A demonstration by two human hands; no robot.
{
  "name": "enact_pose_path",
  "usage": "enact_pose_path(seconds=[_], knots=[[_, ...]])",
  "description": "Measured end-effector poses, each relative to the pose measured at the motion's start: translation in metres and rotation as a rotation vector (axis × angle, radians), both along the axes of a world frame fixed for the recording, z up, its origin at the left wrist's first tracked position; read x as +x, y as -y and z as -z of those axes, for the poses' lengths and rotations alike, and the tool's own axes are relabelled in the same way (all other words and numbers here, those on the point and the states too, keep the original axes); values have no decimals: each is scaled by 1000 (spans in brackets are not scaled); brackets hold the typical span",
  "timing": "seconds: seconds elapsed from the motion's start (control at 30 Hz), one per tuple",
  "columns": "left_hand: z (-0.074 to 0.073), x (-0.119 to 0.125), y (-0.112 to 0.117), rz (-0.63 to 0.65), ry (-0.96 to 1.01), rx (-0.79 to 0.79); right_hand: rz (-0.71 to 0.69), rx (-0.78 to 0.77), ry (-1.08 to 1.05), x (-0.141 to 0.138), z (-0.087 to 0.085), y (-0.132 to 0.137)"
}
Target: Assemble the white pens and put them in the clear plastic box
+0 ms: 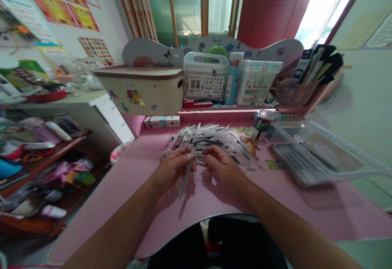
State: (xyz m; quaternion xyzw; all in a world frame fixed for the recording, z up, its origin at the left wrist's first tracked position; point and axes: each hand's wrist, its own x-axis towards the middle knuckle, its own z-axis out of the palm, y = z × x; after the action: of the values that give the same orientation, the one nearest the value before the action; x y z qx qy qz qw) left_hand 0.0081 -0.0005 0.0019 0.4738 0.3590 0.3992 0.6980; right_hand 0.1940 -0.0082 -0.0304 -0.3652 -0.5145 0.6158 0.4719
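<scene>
My left hand point(180, 163) pinches a slim, see-through grey stick that looks like a pen refill point(185, 181). The refill slants down toward me over the pink desk. Fingers curled together, my right hand point(219, 161) is held just to the right, a small gap from the left one. Whether anything thin sits between its fingertips I cannot make out. Right behind both hands lies a loose heap of similar white and clear refills point(211, 134), several with black parts, pointing many ways.
At the right, a clear plastic box point(346, 171) holds dark thin sticks and a pale packet. A tin of pens point(261, 124) stands behind it. A small carton point(162, 121) lies at the back left. Above, the shelf carries a cream bin point(147, 93) and marker cases point(205, 77).
</scene>
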Motion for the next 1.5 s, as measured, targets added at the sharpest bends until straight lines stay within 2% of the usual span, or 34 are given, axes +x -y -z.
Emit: enact_pose_path(seconds=[0.07,0.2,0.47,0.6,0.73,0.83,0.93,1.07,1.13,1.37,1.5], knots=[[0,0,1,85,-52,-49,21,7,-14,3,-4,-2],[5,2,0,186,-130,-42,-14,67,1,8,-8,-6],[9,1,-1,180,-133,-66,-29,60,-41,13,-1,-11],[9,1,-2,185,-130,-62,2,78,93,13,-4,-8],[9,2,0,183,-170,-29,49,230,317,13,-9,-5],[9,4,1,203,-185,1,45,284,374,13,-9,-5],[10,4,1,205,-196,7,34,233,304,14,-6,-5],[9,2,0,206,-214,19,-16,78,92,14,-5,-5],[7,2,0,200,-221,20,-48,48,69,14,-7,-5],[8,2,2,201,-232,21,5,220,280,14,-2,-8],[10,0,1,210,-240,25,-31,149,139,14,0,-8]])
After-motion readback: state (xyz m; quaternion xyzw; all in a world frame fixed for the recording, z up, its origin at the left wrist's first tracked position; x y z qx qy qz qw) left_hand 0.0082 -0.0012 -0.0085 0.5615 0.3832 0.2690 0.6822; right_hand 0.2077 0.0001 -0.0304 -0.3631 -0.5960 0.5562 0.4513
